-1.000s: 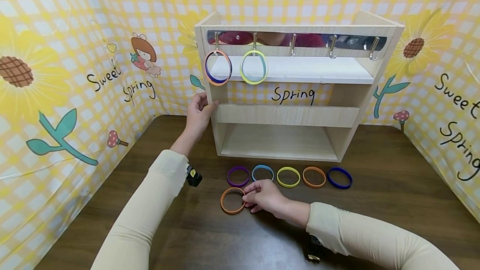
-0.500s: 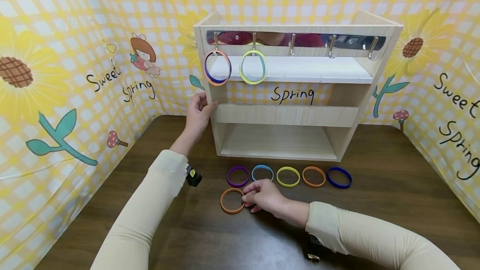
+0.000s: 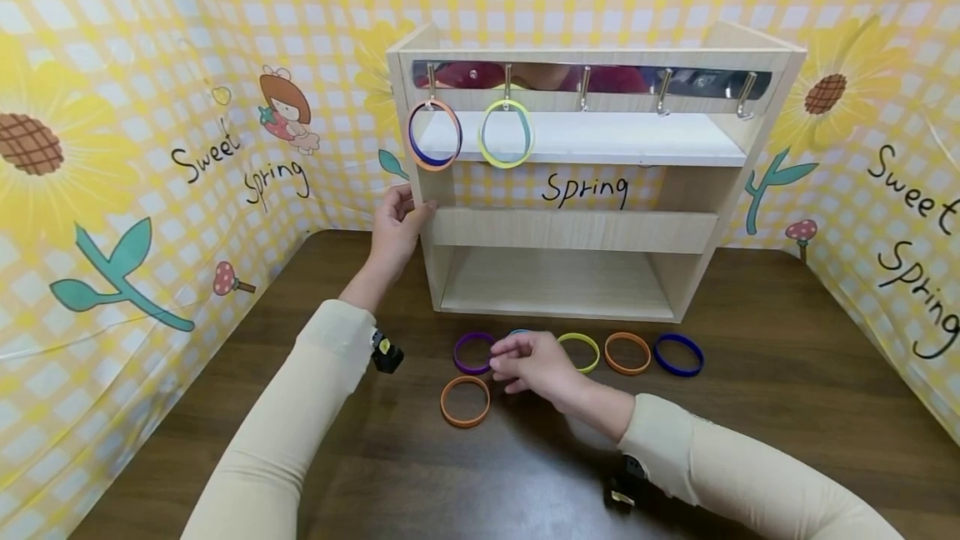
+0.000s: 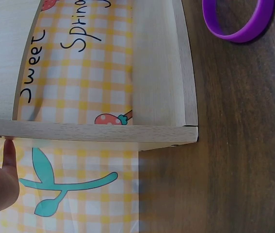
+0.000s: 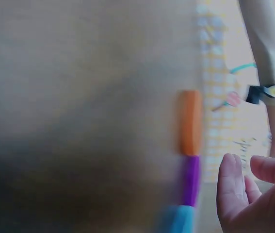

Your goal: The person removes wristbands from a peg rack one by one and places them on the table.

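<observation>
My left hand holds the left side panel of a light wooden shelf, thumb at its front edge; in the left wrist view the fingers touch the panel's outer face. My right hand hovers over the table with nothing in it, its fingers loosely bent. Just left of it lies an orange wristband. Behind is a row of wristbands: purple, light blue mostly hidden by the hand, yellow, orange and dark blue.
Along the shelf's top runs a metal strip with several hooks. Orange and dark blue bands hang on the leftmost hook, yellow and light blue bands on the second. Patterned cloth surrounds the dark wooden table.
My right hand has let go of the front orange wristband and moved up and slightly right, covering most of the light blue band. The left hand stays on the shelf.
</observation>
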{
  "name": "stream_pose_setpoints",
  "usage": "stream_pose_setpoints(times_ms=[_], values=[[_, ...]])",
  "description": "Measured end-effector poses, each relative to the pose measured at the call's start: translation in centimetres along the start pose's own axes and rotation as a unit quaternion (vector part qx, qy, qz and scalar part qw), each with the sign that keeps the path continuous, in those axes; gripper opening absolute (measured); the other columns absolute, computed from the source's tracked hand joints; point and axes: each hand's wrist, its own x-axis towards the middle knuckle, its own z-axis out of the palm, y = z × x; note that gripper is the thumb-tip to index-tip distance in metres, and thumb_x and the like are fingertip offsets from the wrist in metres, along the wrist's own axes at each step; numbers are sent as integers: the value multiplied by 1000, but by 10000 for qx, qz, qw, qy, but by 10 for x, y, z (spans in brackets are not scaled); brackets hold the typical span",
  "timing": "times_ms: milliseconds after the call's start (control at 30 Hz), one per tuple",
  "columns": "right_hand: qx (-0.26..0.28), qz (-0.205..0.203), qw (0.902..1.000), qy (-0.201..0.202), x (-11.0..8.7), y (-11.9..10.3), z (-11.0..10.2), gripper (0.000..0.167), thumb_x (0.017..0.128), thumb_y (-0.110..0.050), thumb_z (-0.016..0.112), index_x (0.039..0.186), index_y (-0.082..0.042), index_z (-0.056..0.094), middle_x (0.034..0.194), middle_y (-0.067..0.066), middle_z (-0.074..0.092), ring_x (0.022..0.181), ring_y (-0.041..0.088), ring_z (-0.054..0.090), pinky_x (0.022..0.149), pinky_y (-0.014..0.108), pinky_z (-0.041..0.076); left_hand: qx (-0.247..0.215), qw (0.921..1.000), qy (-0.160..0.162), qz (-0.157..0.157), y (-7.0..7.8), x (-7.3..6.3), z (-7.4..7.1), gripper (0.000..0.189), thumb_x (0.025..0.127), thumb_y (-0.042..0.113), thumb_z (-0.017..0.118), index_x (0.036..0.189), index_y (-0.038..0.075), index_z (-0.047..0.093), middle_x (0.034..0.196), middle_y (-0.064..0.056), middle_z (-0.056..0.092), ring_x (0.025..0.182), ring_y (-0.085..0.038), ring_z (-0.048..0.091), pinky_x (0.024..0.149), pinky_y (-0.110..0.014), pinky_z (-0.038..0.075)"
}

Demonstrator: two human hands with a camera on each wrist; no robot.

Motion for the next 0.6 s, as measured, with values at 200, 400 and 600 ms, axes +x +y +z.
stream_pose_setpoints(times_ms=[200, 400, 600], values=[[266, -292, 9987, 333, 5, -26, -10, 23, 89, 0, 67, 110, 9, 63, 97, 17, 66, 90, 32, 67, 71, 38, 57, -37, 10000, 11, -3, 1, 0, 0, 36, 91, -1, 61, 124, -11, 50, 103, -2, 59, 97, -14, 57, 79, -26, 48], [511, -545, 9960, 488, 9, -50, -20, 23, 91, 1, 65, 112, 7, 63, 101, 18, 64, 94, 33, 66, 76, 38, 56, -54, 10000, 2, 39, 0, 0, 0, 36, 91, -1, 61, 124, -11, 50, 104, -1, 59, 97, -14, 57, 79, -26, 48], [613, -931, 9917, 646, 11, -77, -29, 25, 92, -3, 66, 115, 6, 62, 101, 15, 64, 94, 28, 66, 81, 42, 54, -82, 10000, -6, 29, -1, 0, 0, 35, 90, -2, 61, 123, -9, 51, 104, -2, 59, 98, -13, 57, 80, -26, 47]])
